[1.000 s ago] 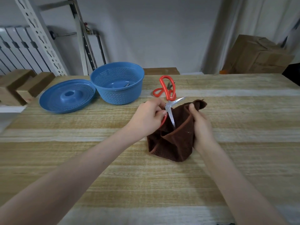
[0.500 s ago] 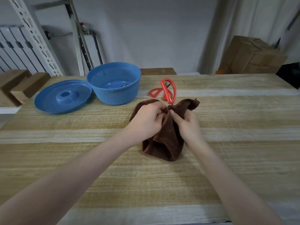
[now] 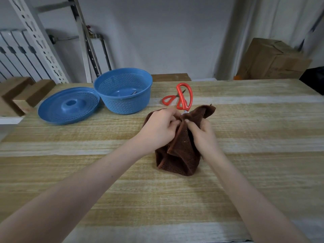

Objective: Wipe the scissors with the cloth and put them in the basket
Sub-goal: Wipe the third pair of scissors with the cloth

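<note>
Scissors with red handles (image 3: 184, 97) stand blades-down in a brown cloth (image 3: 180, 155) at the middle of the wooden table (image 3: 263, 137). Only the handles and a sliver of metal at the pivot show; the blades are hidden inside the folds. My left hand (image 3: 160, 128) grips the cloth from the left, fingers curled just below the handles. My right hand (image 3: 201, 135) pinches the cloth from the right, fingertips meeting the left hand's. The blue perforated basket (image 3: 122, 104) stands to the far left of the scissors, with something metallic lying inside.
A blue perforated lid (image 3: 68, 106) lies left of the basket. Wooden blocks (image 3: 19, 92) sit at the table's left edge, with a metal rack and radiator behind. A cardboard box (image 3: 273, 58) stands beyond the far right corner.
A second ago the blades were bare with the cloth open around them. Both hands have since closed the cloth over the blades; little has moved in the last half second.
</note>
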The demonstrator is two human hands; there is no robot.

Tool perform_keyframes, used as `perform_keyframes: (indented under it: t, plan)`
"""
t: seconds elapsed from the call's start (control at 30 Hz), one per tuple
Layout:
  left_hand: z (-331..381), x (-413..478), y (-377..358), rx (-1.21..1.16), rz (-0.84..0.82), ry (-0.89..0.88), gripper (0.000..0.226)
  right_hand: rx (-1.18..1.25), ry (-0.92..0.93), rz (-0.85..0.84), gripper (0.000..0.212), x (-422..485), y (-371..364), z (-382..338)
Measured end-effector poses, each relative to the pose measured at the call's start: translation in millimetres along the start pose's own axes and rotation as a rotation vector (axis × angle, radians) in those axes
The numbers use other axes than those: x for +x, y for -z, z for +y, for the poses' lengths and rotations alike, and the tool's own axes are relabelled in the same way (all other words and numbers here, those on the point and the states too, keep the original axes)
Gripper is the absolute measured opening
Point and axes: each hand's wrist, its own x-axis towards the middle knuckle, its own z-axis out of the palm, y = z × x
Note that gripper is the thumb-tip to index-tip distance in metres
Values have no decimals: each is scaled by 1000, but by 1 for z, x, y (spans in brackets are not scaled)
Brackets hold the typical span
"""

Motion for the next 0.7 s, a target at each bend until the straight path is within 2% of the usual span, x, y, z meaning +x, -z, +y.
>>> perform_keyframes:
  t: [0.13,0.23,0.37,0.47,0.6,0.7]
  plan:
    - [-4,-3,0,3,20,22,13,-32,1,-107,22,-2,4,5]
    - [0,-2,-1,23,41,-13,13,36,-10,-37,17,1,1,1]
    - [1,1,0,44,77,-32,14,-20,0,14,14,5,-4,-5]
    - [-3,1,0,34,70,-7,25,-51,9,-58,16,4,0,-5]
    - [-7,-6,-6,3,51,-53,39,-35,-84,-172,13,6,8,2]
    - [-7,-7,-9,-17,47,-87,39,-10,-99,-85,14,7,6,1]
